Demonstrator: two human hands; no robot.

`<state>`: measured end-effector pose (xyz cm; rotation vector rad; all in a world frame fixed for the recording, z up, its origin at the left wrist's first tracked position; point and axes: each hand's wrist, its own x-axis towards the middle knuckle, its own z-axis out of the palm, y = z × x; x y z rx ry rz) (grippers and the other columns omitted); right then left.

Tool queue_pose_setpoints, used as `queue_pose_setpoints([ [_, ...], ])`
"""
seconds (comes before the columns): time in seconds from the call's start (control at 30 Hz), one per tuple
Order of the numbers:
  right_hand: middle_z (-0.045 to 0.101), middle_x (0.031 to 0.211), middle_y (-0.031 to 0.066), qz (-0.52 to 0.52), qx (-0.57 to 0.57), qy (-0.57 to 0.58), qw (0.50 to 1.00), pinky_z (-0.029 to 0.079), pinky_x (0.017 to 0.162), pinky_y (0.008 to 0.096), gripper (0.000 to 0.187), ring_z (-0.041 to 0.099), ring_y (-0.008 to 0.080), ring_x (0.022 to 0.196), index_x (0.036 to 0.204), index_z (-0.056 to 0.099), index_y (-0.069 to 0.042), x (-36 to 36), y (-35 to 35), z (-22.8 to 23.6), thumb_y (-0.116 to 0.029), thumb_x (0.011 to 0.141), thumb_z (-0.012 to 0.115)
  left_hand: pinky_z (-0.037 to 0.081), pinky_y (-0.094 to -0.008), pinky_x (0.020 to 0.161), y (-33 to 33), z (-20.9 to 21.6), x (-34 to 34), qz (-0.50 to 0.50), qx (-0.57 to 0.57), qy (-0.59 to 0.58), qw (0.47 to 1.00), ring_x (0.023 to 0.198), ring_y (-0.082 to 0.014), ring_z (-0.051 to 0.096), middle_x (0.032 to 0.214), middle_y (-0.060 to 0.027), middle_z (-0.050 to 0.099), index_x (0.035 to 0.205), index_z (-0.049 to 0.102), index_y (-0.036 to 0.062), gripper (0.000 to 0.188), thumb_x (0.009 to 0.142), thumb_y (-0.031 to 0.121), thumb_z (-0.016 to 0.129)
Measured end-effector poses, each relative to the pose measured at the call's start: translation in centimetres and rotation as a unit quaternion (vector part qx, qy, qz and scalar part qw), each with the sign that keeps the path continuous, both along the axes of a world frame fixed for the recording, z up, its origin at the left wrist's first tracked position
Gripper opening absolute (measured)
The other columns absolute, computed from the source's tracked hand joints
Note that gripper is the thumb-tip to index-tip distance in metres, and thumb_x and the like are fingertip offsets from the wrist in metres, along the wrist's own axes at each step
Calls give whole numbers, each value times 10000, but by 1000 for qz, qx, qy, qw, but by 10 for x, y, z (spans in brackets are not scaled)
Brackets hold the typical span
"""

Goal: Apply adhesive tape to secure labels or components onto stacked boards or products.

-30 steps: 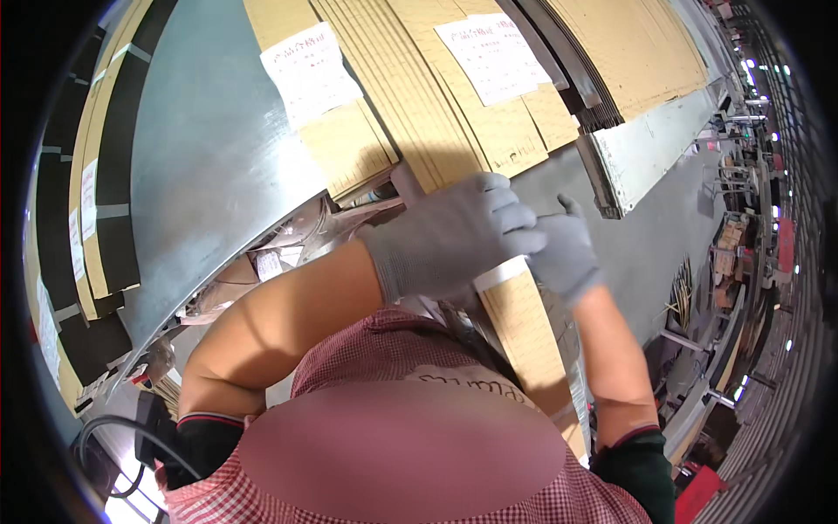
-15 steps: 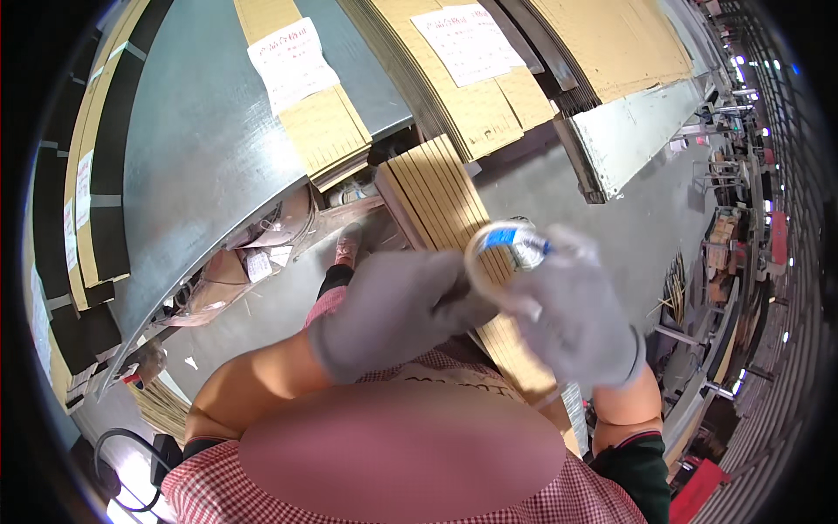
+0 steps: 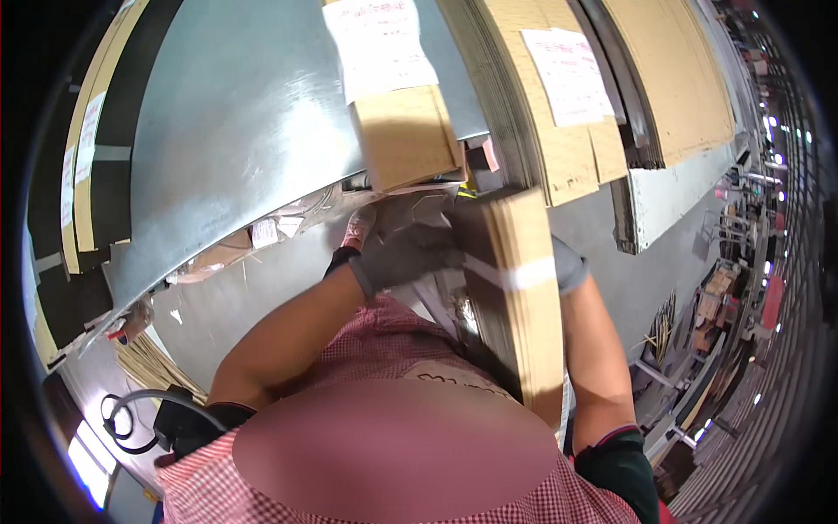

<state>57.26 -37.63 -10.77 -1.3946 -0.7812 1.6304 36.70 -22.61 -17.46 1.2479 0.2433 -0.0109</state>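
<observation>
A checked apron (image 3: 367, 342) is covering the person's front. Just beyond, the bundle (image 3: 536, 336) of tan strips is slanting between the two hands, its near end lying by the apron's right side and a white band (image 3: 529, 275) wrapping it. The left hand (image 3: 412, 257), gloved and blurred, is reaching to the bundle's dark side; I cannot tell whether it is gripping. The right hand (image 3: 570, 265) is bracing near the opposite side, its fingers hidden, so its grip is unclear too. Farther off, labelled stacks, one short (image 3: 406, 138) and one long (image 3: 569, 170), are lying by the metal counter (image 3: 253, 113).
</observation>
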Motion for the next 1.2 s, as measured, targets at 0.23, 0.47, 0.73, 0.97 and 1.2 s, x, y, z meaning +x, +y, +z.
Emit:
queue_pose_setpoints([
  [0.23,474,1381,254,-54,73,-597,797,338,1086,481,598,439,393,1298,1328,486,52,-64,-7,98,-262,850,660,501,-283,749,-48,-63,-3,-2,-121,-34,992,832,-105,603,852,-68,654,1010,651,11,205,896,181,660],
  [0.47,398,1421,277,74,19,-706,704,456,888,526,654,505,504,1059,1373,469,-31,-114,6,94,-199,781,688,461,-346,653,15,-6,-28,-179,179,136,958,738,-144,560,775,-73,584,901,583,29,351,791,292,787],
  [0.73,487,1316,285,-96,106,-562,815,456,907,472,464,547,425,1033,1253,559,16,-108,-15,89,-194,848,643,443,-357,572,35,183,0,-214,288,-139,923,557,-245,544,609,-98,533,628,548,47,300,807,246,685],
  [0.97,571,1189,189,-466,37,9,884,402,1032,428,357,547,262,1123,1120,590,17,-52,-66,70,-228,865,644,472,-401,770,-4,108,63,10,445,-386,808,846,-294,601,804,-75,622,718,696,78,305,767,376,655],
  [1.2,637,682,34,102,55,-669,734,223,1129,507,233,610,256,722,718,698,-127,-45,-10,175,-313,852,657,444,-410,842,-1,107,61,-19,474,-287,832,905,-274,594,837,-67,630,886,703,97,357,750,427,682],
])
